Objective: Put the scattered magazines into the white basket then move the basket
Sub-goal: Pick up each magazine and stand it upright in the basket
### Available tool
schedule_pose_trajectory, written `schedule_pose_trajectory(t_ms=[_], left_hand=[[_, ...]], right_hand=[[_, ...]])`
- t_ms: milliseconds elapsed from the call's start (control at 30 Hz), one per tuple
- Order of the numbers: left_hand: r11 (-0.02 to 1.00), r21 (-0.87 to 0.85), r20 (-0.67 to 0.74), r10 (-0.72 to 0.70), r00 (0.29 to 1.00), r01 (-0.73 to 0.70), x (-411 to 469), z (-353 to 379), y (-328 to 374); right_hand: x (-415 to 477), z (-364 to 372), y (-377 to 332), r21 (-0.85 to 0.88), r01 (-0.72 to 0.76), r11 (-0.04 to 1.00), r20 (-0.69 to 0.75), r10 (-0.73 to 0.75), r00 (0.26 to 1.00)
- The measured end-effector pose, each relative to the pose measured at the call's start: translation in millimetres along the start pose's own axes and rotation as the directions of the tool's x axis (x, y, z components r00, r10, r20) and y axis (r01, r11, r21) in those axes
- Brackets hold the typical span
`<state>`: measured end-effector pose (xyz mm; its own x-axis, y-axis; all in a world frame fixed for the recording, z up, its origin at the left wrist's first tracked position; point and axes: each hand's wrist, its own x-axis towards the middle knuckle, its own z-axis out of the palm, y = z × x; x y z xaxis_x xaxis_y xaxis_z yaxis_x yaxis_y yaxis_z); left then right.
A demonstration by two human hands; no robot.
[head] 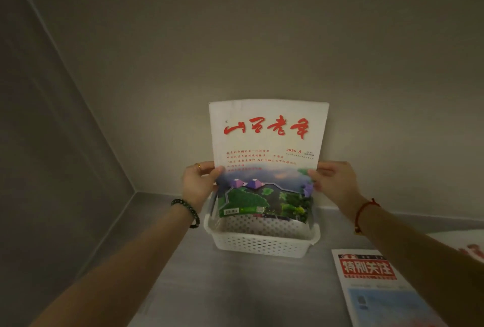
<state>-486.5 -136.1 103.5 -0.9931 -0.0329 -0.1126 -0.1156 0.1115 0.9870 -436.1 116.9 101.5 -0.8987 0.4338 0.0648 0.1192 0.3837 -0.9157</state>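
Observation:
A white magazine with red brush lettering and a green landscape photo stands upright, its lower edge dipping into the white perforated basket. My left hand grips its left edge and my right hand grips its right edge. The basket sits on a grey metal surface close to the back wall. A second magazine with a red title block lies flat at the lower right. Part of a third magazine shows at the right edge, mostly hidden behind my right forearm.
The grey metal tabletop meets a plain wall just behind the basket and a side wall on the left, forming a corner.

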Motion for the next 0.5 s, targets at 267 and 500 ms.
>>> schedule_pose_trajectory(t_ms=[267,500], left_hand=[[0.994,0.095,-0.103,-0.035,0.994,0.045,32,7,-47],[0.99,0.137,-0.191,0.069,0.979,-0.043,34,17,-51]], right_hand=[[10,25,39,-0.024,-0.139,0.99,-0.061,0.138,0.989],[14,27,42,0.049,-0.14,0.989,-0.119,0.144,0.982]])
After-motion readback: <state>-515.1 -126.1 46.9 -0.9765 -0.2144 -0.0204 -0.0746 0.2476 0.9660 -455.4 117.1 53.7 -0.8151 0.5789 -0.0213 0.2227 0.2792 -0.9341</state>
